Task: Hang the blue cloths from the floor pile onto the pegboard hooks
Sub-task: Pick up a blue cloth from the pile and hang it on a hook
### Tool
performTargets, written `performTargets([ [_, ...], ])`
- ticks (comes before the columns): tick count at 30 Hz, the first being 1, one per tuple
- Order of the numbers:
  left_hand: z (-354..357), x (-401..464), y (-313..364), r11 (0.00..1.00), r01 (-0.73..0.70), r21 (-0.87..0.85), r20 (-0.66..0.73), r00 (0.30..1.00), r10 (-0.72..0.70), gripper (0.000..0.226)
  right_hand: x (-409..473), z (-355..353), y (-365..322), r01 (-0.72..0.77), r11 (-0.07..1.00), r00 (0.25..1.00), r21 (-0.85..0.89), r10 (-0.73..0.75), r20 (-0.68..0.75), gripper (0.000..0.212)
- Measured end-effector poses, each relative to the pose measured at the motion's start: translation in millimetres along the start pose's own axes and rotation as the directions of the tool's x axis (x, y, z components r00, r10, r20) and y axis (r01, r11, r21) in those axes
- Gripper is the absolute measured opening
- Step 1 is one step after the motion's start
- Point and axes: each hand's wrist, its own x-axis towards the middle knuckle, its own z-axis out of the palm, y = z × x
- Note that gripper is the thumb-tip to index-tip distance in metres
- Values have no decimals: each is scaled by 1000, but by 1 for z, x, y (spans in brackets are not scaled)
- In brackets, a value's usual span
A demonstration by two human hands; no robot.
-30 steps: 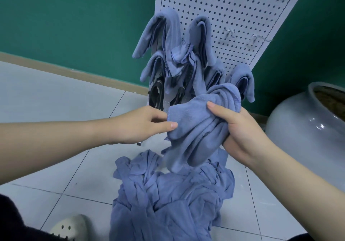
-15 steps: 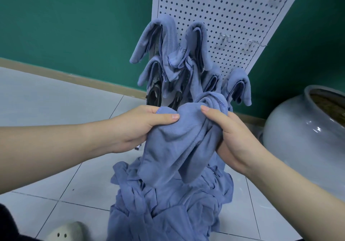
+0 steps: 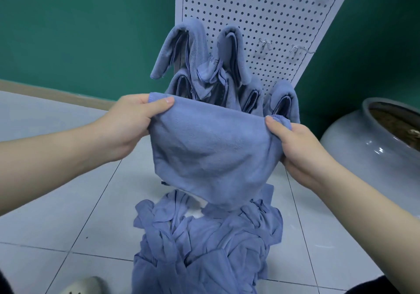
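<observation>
Now two hands, left hand and right hand, each pinch one blue cloth.

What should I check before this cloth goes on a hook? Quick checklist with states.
1. Left hand pinches the held cloth at its top corner: ok.
2. Right hand grips the opposite corner: ok.
3. Cloth spread open between both hands, not bunched: ok.
4. Cloth lifted off the floor pile: cannot tell, its lower edge overlaps the pile.
5. Free hook on the pegboard: ok, bare hooks show right of the hung cloths.
6. Loop or fold ready for the hook: cannot tell.
</observation>
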Motion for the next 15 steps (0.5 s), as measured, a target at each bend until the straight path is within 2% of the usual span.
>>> performTargets([
  [6,-12,4,3,999,-46,18,-45,998,47,21,15,-13,3,0,1000,999,-8,0,-46,32],
  [12,-18,7,1,998,-56,23,-70,996,58,22,26,-24,-2,-77,981,997,178,80,-7,38],
  [15,-21,7,0,998,-55,32,-72,996,57,22,28,-28,-3,-103,977,993,186,112,-36,35],
])
